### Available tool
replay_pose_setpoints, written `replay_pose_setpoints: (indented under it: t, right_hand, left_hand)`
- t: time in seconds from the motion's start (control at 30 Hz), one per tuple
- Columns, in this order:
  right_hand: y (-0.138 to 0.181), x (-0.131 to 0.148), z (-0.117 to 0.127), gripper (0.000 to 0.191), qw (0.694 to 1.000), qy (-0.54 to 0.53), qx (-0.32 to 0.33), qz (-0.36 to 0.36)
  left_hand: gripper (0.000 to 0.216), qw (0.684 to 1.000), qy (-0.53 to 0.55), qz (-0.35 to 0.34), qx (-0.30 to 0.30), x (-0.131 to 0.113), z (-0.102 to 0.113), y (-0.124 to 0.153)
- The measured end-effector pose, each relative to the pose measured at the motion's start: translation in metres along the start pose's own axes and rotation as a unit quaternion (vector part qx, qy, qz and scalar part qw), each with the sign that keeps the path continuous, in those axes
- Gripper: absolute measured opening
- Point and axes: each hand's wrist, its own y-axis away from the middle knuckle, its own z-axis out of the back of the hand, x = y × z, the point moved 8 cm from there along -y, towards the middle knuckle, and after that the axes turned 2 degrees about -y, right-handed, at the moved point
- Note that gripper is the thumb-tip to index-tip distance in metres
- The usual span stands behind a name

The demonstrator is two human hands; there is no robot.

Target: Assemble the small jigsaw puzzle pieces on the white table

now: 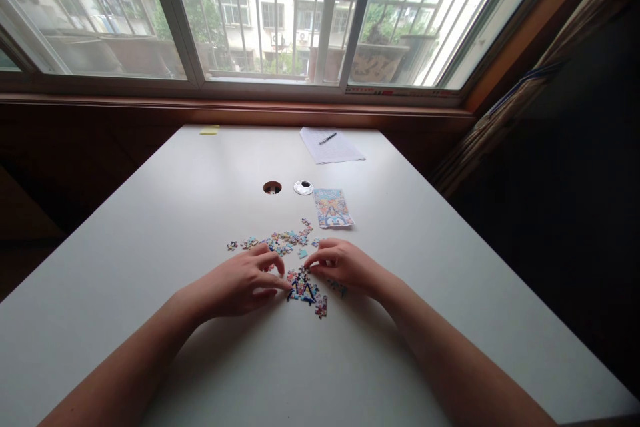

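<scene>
Head view: on the bench (150,233) I see the partly joined puzzle (303,289) between the left hand (247,280) and the right hand (347,263). The left fingers are parted, one tip at the puzzle's left edge; the right fingertips sit close together at its upper edge, though at this size I can't tell whether they grasp a piece. Uneven pressure could pop the joints apart, and a stray knuckle could scatter the loose pieces (289,238) beyond.

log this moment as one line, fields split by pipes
left hand: at left edge of joined puzzle pieces | right hand: at their far edge | loose pieces: mostly beyond | picture card: past right hand
</scene>
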Motion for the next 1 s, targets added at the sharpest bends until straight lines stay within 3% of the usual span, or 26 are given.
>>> replay_pose_setpoints:
  t: [1.0]
  right_hand:
    - [0.0009,0.0022,0.002,0.012,0.998,0.03,-0.031,0.055]
  left_hand:
    - [0.03,1.0,-0.013,-0.013,-0.02,-0.003,0.0035,-0.0002]
